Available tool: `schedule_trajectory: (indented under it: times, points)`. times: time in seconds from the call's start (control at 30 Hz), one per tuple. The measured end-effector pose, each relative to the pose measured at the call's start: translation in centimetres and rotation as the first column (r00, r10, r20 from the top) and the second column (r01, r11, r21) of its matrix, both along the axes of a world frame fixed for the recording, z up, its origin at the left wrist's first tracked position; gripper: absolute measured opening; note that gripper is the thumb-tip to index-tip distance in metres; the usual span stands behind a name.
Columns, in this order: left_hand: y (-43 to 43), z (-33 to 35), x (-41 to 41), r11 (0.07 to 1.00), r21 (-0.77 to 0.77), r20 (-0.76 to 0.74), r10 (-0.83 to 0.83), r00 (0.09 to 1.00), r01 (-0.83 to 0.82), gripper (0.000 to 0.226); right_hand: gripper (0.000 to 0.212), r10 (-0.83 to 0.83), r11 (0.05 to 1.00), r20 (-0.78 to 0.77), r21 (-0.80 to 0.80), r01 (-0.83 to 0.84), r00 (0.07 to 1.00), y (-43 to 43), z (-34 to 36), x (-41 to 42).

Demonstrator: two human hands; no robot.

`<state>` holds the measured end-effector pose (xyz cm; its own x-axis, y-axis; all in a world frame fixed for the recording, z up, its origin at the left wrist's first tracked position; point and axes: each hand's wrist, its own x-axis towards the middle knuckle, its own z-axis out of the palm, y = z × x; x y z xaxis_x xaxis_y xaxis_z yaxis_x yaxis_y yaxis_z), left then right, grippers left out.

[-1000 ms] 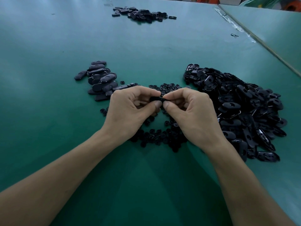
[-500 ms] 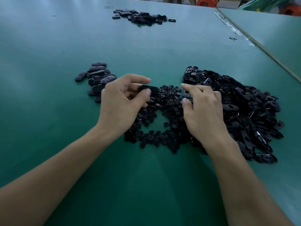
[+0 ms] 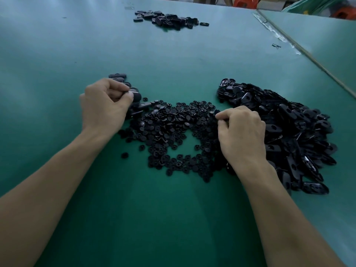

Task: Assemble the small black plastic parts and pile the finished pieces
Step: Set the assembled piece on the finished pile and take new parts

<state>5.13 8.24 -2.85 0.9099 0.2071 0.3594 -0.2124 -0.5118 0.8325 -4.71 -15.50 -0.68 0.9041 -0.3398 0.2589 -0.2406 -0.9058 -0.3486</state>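
My left hand (image 3: 105,106) is over the small pile of finished oval pieces (image 3: 117,76) at the left and pinches one assembled black oval piece (image 3: 135,95) between thumb and fingers. My right hand (image 3: 240,130) rests on the spread of small round black parts (image 3: 173,132) in the middle, its fingertips pinching one small round part (image 3: 217,112). A big heap of black oval shells (image 3: 289,128) lies to the right, partly under my right wrist.
A further pile of black parts (image 3: 169,19) lies at the far end of the green table (image 3: 173,218). A seam with tape (image 3: 277,33) separates a second table at the right. One stray clip (image 3: 276,45) lies near that seam.
My hands have parted. The left one carried the assembled piece left to the finished pile; the right one dropped onto the round parts and picked one up.
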Motion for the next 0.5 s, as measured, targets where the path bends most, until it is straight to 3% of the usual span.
schedule_trajectory:
  times: [0.2, 0.3, 0.37, 0.5]
  points:
    - [0.3, 0.0, -0.1, 0.985, 0.169, 0.016, 0.039, 0.999, -0.041, 0.016, 0.03, 0.008, 0.986, 0.195, 0.163, -0.04, 0.981, 0.1, 0.1, -0.2]
    - [-0.1, 0.2, -0.4, 0.976, 0.211, 0.049, 0.05, 0.998, -0.059, 0.016, 0.033, 0.025, 0.94, 0.254, 0.322, -0.109, 0.967, -0.1, 0.1, -0.2]
    - [-1.0, 0.8, -1.0, 0.981, 0.195, 0.092, -0.012, 0.996, -0.006, 0.011, 0.031, 0.035, 0.86, 0.25, 0.486, -0.157, 0.968, -0.1, 0.1, -0.3]
    - [-3.8, 2.2, -3.5, 0.97, 0.049, 0.121, -0.243, 0.962, 0.239, 0.008, 0.025, 0.097, 0.568, 0.273, 0.774, -0.279, 0.957, 0.1, 0.3, -0.6]
